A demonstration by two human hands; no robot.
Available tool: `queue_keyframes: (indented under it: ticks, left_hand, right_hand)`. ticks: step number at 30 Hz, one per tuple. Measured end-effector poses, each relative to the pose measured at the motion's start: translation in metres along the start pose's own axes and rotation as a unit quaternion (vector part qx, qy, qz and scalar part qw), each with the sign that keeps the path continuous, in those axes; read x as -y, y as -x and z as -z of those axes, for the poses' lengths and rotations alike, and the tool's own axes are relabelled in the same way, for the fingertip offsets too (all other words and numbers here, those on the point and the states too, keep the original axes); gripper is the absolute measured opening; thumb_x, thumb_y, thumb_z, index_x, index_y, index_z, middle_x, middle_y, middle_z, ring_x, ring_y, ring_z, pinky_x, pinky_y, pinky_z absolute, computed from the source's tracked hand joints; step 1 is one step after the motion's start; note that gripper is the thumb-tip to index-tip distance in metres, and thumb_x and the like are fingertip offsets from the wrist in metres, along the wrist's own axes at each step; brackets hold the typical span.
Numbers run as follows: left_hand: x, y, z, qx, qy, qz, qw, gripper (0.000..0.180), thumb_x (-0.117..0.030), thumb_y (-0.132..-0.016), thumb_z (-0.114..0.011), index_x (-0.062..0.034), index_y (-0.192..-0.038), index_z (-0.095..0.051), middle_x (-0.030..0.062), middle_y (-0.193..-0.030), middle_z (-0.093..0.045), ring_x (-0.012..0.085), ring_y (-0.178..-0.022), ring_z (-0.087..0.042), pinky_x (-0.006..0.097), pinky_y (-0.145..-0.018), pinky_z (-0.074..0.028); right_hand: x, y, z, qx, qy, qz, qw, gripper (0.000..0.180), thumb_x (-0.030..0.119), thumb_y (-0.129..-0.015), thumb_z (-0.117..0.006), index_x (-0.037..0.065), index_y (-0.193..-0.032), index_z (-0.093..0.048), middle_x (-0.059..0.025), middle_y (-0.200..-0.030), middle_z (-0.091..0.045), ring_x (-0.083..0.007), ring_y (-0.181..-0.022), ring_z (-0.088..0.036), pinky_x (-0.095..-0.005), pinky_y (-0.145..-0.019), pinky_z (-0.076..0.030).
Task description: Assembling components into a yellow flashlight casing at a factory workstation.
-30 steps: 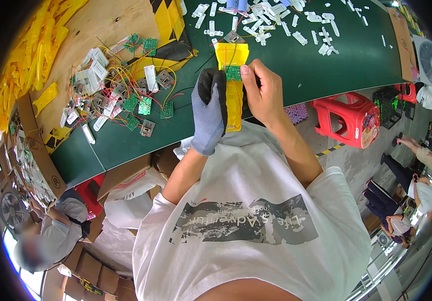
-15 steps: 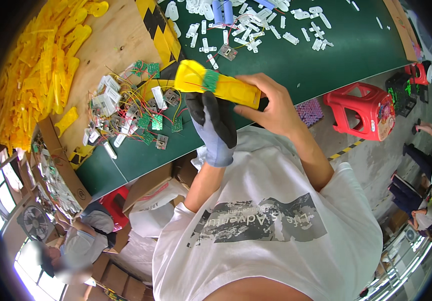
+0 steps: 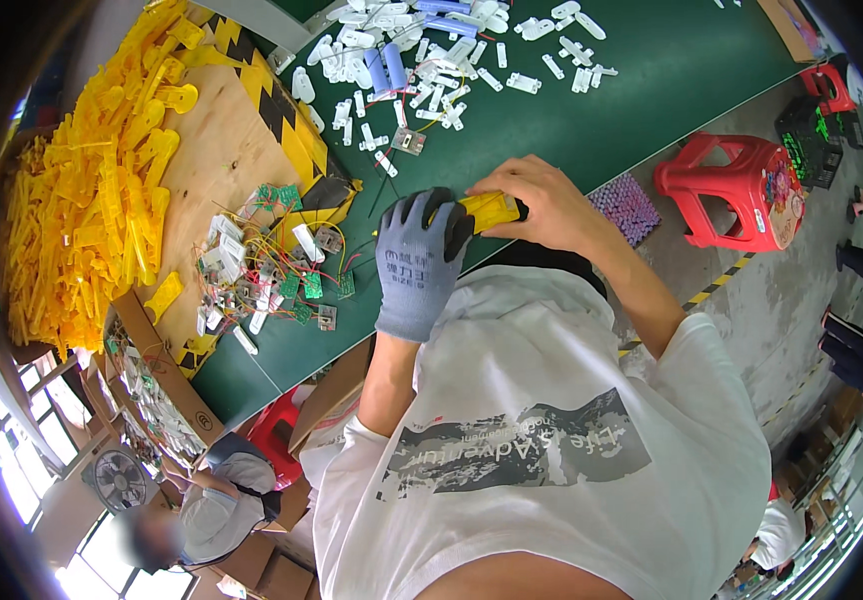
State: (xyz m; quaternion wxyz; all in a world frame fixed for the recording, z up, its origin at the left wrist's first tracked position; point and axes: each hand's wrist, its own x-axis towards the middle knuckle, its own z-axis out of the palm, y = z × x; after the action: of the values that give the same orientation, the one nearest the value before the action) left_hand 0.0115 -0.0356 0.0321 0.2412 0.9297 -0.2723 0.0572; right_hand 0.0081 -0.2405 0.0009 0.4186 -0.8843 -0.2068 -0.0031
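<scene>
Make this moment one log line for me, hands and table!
left hand: gloved, holds yellow casing by left end | right hand: bare, holds right end | green table: wired boards at left, white parts beyond

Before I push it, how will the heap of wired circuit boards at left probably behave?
The heap would probably drag together, because its thin wires cross. They bend in loops, so they are likely floppy. The green boards look flat, so they may slide rather than roll.

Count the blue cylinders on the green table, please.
4 blue cylinders: two side by side among the white parts, two farther right near the picture's top edge; more may be hidden.
</scene>
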Motion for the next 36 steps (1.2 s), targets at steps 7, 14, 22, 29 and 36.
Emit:
queue_keyframes:
  ticks: [7, 14, 22, 29, 36]
  left_hand:
    - [-0.005, -0.004, 0.007, 0.027, 0.068, 0.0, 0.997, 0.017, -0.011, -0.077, -0.07, -0.008, -0.09, -0.06, 0.0097, -0.105, -0.062, 0.0328, -0.095, -0.057, 0.043, -0.083, -0.045]
    - [0.02, 0.018, 0.003, 0.001, 0.049, -0.008, 0.999, 0.022, -0.016, -0.076, -0.073, -0.0093, -0.092, -0.06, 0.0086, -0.107, -0.062, 0.0309, -0.096, -0.058, 0.042, -0.085, -0.045]
    - [0.022, 0.021, 0.0, 0.035, 0.05, 0.019, 0.998, 0.024, -0.016, -0.077, -0.073, -0.0073, -0.095, -0.059, 0.01, -0.105, -0.061, 0.0319, -0.091, -0.057, 0.042, -0.082, -0.044]
    - [0.024, 0.02, -0.001, 0.016, 0.109, 0.029, 0.993, 0.029, -0.012, -0.073, -0.074, -0.0073, -0.096, -0.057, 0.0094, -0.104, -0.06, 0.0329, -0.091, -0.056, 0.043, -0.083, -0.043]
    - [0.027, 0.028, -0.01, -0.07, 0.134, 0.051, 0.987, 0.021, -0.01, -0.074, -0.074, -0.0082, -0.087, -0.058, 0.0092, -0.101, -0.064, 0.0317, -0.094, -0.056, 0.043, -0.085, -0.042]
  right_hand:
    - [-0.004, -0.004, 0.008, 0.022, -0.002, 0.004, 1.0, 0.045, 0.023, -0.067, -0.082, 0.014, -0.108, -0.066, -0.0053, -0.099, -0.063, -0.0271, -0.093, -0.058, -0.038, -0.084, -0.047]
    - [-0.007, -0.009, 0.01, 0.045, -0.004, 0.023, 0.999, 0.043, 0.022, -0.067, -0.083, 0.015, -0.107, -0.068, -0.0031, -0.097, -0.062, -0.025, -0.088, -0.056, -0.0352, -0.08, -0.046]
    - [0.0, -0.015, 0.014, 0.095, -0.003, -0.017, 0.995, 0.044, 0.021, -0.068, -0.083, 0.015, -0.109, -0.067, -0.0028, -0.098, -0.062, -0.0238, -0.093, -0.057, -0.0353, -0.083, -0.046]
    - [0.004, -0.017, 0.017, 0.106, -0.003, -0.041, 0.993, 0.045, 0.019, -0.067, -0.084, 0.016, -0.109, -0.069, -0.0029, -0.098, -0.063, -0.0235, -0.095, -0.057, -0.0345, -0.085, -0.046]
    - [0.006, -0.026, 0.027, 0.104, -0.072, -0.046, 0.991, 0.036, 0.021, -0.074, -0.08, 0.01, -0.107, -0.067, -0.0056, -0.101, -0.065, -0.0199, -0.094, -0.061, -0.0338, -0.082, -0.048]
